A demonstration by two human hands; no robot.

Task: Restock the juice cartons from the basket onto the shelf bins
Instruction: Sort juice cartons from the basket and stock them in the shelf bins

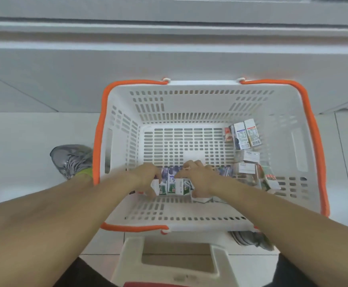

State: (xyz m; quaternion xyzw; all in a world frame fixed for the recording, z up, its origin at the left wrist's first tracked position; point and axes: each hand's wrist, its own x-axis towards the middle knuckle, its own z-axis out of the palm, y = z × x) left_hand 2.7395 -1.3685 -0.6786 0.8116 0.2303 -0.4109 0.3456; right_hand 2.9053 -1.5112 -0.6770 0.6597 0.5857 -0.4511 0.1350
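Down in the basket (189, 104), both hands work a row of small juice cartons (174, 184) at the near wall. Left hand (146, 177) has fingers curled over the left end of the row, grip closed on a carton there. Right hand (198, 179) lies over the right end, fingers bent down onto the cartons; whether that grip actually clasps one or only presses on top cannot be told, as the fingertips are hidden. Cartons between the hands stand side by side, green-and-white faces toward the camera, purple behind.

More cartons sit along the basket's right side: a leaning group of three (243, 135) near the far right corner, then white ones (248, 156) lying flat, then a red-marked one (271, 181) tilted against the right wall. Centre of the basket floor shows bare slotted plastic.

Basket is white with orange handles (314, 131) folded down along the rim. It rests on a pale stool (179, 259) over a tiled floor (23, 131). Grey shoe (71, 158) just left of the basket. A grey shelf base (169, 59) runs across the top of the view.
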